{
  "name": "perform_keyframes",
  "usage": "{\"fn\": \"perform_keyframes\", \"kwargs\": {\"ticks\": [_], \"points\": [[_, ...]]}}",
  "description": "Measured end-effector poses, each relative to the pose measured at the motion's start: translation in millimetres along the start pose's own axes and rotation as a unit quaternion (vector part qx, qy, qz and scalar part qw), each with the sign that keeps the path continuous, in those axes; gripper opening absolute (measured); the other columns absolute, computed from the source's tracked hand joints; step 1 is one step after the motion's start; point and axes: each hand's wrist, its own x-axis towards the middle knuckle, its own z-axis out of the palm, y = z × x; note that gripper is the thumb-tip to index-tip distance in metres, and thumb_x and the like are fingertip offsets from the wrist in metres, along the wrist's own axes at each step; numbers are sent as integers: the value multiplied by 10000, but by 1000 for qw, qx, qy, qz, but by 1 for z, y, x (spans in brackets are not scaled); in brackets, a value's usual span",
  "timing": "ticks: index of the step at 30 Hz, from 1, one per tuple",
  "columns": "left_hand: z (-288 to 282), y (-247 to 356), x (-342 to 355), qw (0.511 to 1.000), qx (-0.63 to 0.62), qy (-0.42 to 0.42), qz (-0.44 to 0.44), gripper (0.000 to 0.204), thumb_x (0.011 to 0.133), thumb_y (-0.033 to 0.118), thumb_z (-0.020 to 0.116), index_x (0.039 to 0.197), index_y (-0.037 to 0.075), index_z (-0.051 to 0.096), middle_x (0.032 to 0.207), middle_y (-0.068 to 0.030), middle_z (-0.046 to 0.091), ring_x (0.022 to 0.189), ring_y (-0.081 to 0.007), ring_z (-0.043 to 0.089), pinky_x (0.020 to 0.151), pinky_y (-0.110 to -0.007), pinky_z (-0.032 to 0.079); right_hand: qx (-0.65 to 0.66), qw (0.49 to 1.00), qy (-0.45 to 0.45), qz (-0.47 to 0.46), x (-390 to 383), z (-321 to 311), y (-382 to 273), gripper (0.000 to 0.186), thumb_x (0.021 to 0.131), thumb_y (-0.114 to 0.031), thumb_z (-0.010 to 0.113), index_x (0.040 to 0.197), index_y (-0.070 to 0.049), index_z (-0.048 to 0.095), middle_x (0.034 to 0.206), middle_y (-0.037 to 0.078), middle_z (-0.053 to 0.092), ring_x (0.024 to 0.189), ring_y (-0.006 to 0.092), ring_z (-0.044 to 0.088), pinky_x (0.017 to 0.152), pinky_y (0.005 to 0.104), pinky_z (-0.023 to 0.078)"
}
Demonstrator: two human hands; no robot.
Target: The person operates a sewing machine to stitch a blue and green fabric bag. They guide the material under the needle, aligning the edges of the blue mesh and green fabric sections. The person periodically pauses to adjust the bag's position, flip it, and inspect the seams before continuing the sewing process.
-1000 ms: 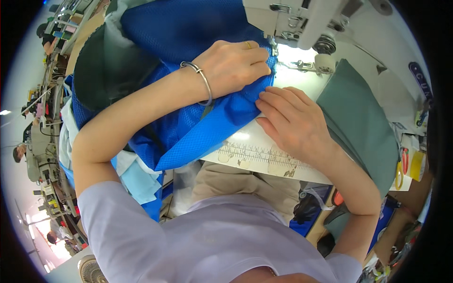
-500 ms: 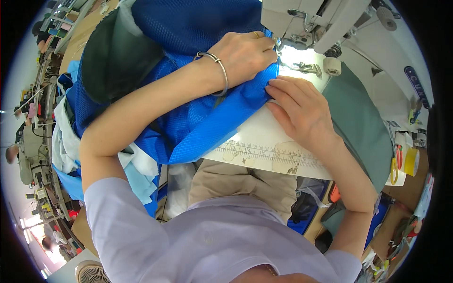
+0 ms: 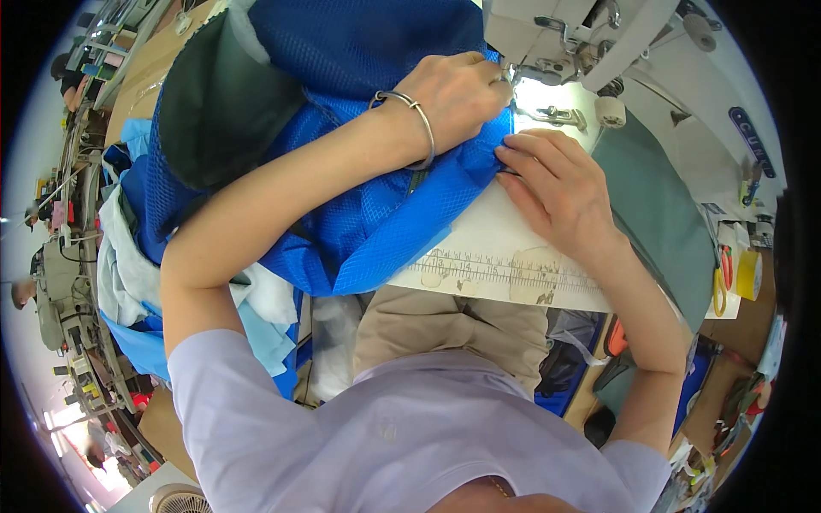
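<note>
My left hand (image 3: pixel 457 98), with a metal bangle, has its fingers curled onto the blue textured fabric (image 3: pixel 389 235) beside the needle area (image 3: pixel 506 79) of a white sewing machine (image 3: pixel 560 34). My right hand (image 3: pixel 558 192) lies lower right, fingertips on the fabric's right edge, thumb apart below the other fingers. The fabric is bunched leftward, with a dark green piece (image 3: pixel 214 120) on it. Under the machine head are a lit plate and a white worktop (image 3: pixel 479 244) with a ruler strip along its front.
Grey-green fabric (image 3: pixel 650 205) lies right of my right hand, near yellow scissors (image 3: pixel 719 291) and a yellow tape roll (image 3: pixel 749 274). Pale fabric pieces (image 3: pixel 128 239) pile at left. Other machines and people (image 3: pixel 26 295) are at far left; a fan (image 3: pixel 180 500) is at lower left.
The view has shifted slightly. Both hands have edged up and rightward toward the needle area, the blue fabric moving with them. My right fingertips remain at the fabric's edge.
</note>
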Motion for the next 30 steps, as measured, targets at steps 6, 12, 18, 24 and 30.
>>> {"fn": "perform_keyframes", "kwargs": {"ticks": [6,12,18,24,30], "points": [[-8,0,-4,996,-68,-43,-31,91,817,91,679,867,69,752,938,-80,740,884,-249,713,782,-369,592,-10,1000,11,0,-1,0,0,244,783,-138,791,990,-21,733,1044,79,691,1001,250,649,853,369,548],[-8,0,-7,996,-84,-19,-25,98,804,62,689,883,55,748,986,-76,748,922,-250,717,809,-361,597,-11,1000,21,-3,-1,0,2,237,786,-135,786,988,-22,733,1044,67,692,989,242,648,849,362,548],[-5,0,-5,997,-68,-13,-17,100,802,55,690,884,53,748,999,-74,747,926,-246,717,820,-359,596,41,998,19,44,0,-6,15,197,826,-138,743,994,-35,734,988,74,707,936,246,661,827,360,549],[2,-9,-4,999,-50,-1,1,103,805,53,686,883,57,753,1003,-70,748,931,-241,716,845,-356,591,80,951,112,278,16,-40,48,172,911,-161,680,966,-7,731,952,96,731,866,234,685,762,333,537],[7,-14,1,999,-41,1,16,97,806,56,690,877,64,756,986,-68,748,924,-236,717,837,-350,594,13,947,122,296,0,-28,84,236,923,-134,674,1096,19,727,1106,87,755,902,177,695,717,267,511]]}}
